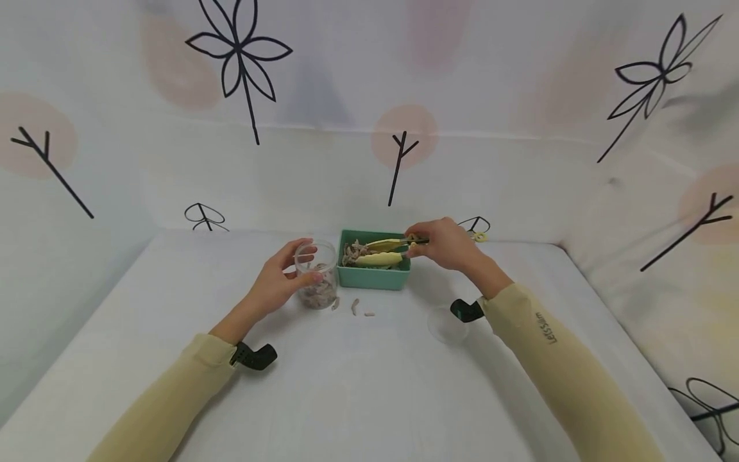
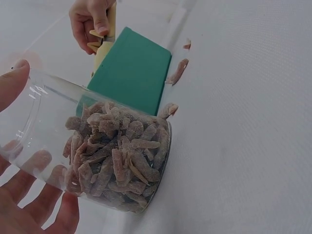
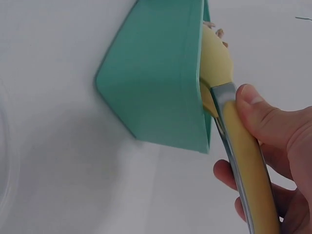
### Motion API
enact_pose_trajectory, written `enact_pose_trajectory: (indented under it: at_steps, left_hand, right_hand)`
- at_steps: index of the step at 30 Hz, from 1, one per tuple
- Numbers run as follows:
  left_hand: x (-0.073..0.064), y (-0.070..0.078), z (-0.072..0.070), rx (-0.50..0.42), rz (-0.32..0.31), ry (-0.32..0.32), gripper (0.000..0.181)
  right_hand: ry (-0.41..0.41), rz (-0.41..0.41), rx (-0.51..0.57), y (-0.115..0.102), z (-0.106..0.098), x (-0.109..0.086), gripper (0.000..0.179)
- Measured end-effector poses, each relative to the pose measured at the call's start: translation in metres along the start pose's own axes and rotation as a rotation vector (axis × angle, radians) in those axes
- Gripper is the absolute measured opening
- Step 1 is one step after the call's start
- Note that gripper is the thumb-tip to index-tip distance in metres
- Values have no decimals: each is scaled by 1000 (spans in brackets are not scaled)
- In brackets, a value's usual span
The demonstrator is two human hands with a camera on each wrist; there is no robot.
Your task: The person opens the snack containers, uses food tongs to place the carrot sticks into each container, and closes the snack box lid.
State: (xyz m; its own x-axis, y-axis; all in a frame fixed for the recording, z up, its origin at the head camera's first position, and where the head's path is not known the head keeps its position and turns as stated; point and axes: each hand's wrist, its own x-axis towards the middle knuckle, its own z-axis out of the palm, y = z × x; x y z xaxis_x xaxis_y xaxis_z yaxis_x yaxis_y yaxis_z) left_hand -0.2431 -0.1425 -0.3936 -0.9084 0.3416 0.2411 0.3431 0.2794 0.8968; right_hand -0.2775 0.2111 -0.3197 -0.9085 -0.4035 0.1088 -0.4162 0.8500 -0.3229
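Observation:
In the head view my left hand (image 1: 274,282) grips a clear jar (image 1: 316,262) standing on the table, thumb on the near side and fingers behind. Brownish dried pieces (image 2: 117,156) fill its lower part. Just right of the jar stands a green rectangular box (image 1: 374,278) with similar pieces inside. My right hand (image 1: 446,244) holds yellow tongs (image 3: 246,156) by the handles, thumb on one arm and fingers round the other. The tongs' broad yellow heads reach into the box, spread apart. Whether a piece lies between their tips is hidden.
Several loose pieces (image 1: 355,307) lie on the white table in front of the jar and box. A clear round lid (image 1: 447,325) rests nearer me, below the right wrist. Behind the box rises a patterned cloth backdrop (image 1: 323,173).

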Motion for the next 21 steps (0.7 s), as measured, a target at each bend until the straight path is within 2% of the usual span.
enact_pose_trajectory:
  at_steps: [17, 21]
  left_hand:
    - [-2, 2, 1, -11, -6, -6, 72]
    - [-3, 3, 0, -7, -7, -4, 72]
  right_hand:
    - [-7, 66, 84, 3, -18, -5, 50]
    - [10, 56, 118, -1, -24, -3, 48]
